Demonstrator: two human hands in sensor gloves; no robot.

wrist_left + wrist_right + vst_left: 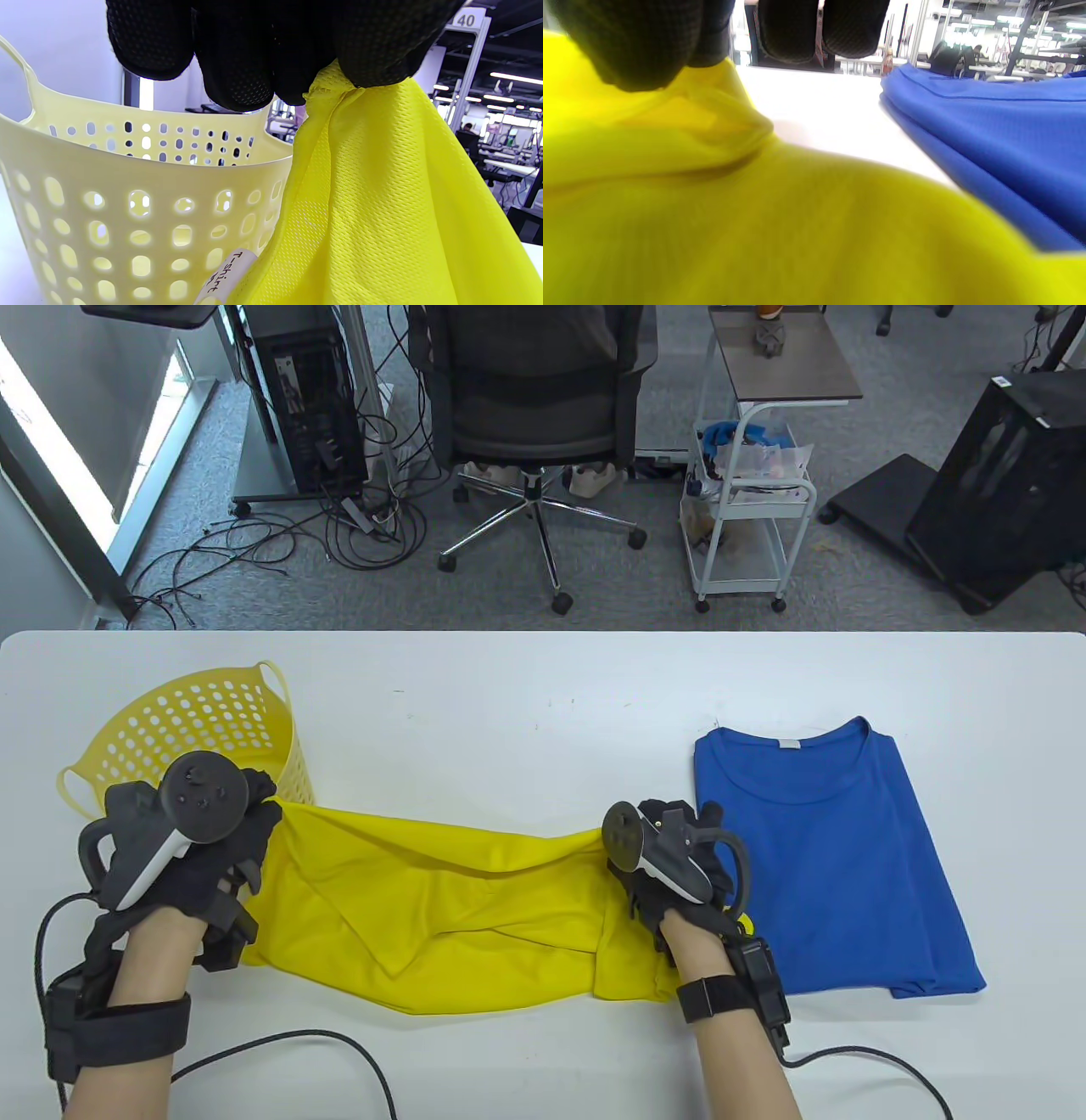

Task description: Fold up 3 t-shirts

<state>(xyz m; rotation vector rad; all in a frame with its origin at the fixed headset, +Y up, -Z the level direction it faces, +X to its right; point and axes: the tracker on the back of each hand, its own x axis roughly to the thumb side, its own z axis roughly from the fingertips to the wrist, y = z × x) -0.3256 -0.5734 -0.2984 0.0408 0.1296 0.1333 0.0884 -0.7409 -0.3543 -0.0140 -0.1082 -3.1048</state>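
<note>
Two hands are on the yellow t-shirt (441,916) right now, one at each end, so it hangs stretched between them with its lower part slumped on the white table (543,687). Left hand (191,848) has a corner of the mesh fabric pinched between thumb and fingertips (237,80), you can see that clearly in the left wrist view. Right hand (674,865) is clamped on the other end, fabric bunched under its fingers (636,46). My guess is they're holding it out wide like this to shake it flat before laying it down for folding.

Just to the right of the right hand sits a blue t-shirt (827,857), already folded into a neat rectangle, collar away from the person, so I'd say one down.

Right behind the left hand is the pale yellow perforated basket (199,729), with a label on it reading "T-shirt". Can't tell whether a third shirt is in there.
</note>
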